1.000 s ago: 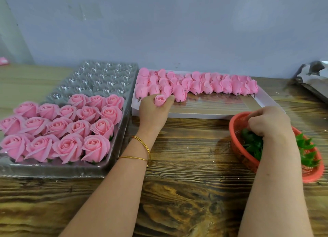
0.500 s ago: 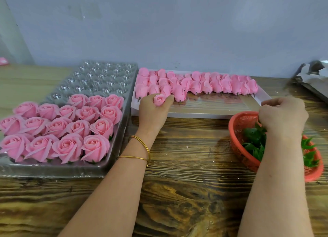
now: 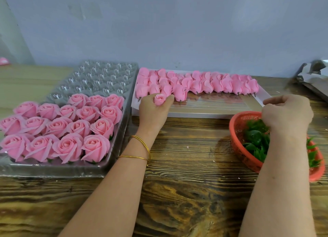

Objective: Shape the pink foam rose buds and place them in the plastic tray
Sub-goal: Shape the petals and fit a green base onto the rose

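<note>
The left hand [image 3: 152, 110] pinches a rose bud [image 3: 159, 99], bloom upward, just right of the plastic tray [image 3: 53, 171] and nearer it. The right hand [image 3: 287, 112] curls over the basket [image 3: 237, 139], farther right; whether it holds anything is hidden.

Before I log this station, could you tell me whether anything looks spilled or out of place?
Nothing stands out: roses sit in even rows in the plastic tray; a few white flecks dot the table.
</note>
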The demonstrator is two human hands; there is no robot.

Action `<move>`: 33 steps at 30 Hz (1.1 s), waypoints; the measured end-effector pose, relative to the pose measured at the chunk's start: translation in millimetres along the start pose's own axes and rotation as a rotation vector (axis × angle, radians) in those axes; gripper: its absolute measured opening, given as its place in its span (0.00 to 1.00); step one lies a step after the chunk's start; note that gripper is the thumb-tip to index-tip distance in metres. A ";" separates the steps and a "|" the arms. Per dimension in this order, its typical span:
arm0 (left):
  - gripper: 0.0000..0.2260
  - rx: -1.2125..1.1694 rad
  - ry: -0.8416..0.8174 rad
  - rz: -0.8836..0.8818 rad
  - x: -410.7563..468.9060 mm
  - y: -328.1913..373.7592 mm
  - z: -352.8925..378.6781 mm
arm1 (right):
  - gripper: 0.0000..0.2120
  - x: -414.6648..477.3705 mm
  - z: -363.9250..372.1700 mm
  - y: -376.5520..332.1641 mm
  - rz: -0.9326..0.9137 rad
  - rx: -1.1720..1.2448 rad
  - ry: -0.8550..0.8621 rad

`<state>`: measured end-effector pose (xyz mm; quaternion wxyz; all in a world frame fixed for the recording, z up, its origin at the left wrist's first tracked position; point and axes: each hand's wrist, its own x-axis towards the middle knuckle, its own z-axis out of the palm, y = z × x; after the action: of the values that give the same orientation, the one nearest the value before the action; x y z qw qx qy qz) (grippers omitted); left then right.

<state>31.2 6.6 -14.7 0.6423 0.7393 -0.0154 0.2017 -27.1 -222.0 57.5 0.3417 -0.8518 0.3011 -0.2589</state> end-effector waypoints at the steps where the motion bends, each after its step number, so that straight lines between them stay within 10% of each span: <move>1: 0.16 0.000 0.002 0.000 0.1 -0.2 0.3 | 0.16 -1.4 -0.3 -1.2 -0.005 0.005 0.011; 13: 0.14 -0.008 0.008 -0.005 0.1 -0.2 0.6 | 0.12 -4.6 13.1 -13.7 -0.195 0.451 0.189; 20: 0.16 0.002 0.020 -0.018 2.1 -3.3 1.8 | 0.08 -28.2 35.9 -40.5 -0.113 0.943 -0.280; 33: 0.18 -0.026 0.039 -0.024 3.3 -1.2 2.0 | 0.08 -61.7 89.5 -53.4 -0.023 0.974 -0.797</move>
<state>35.1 5.7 -14.9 0.6546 0.7268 0.0034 0.2080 6.5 -110.0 25.8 0.7738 -0.6325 -0.0109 -0.0326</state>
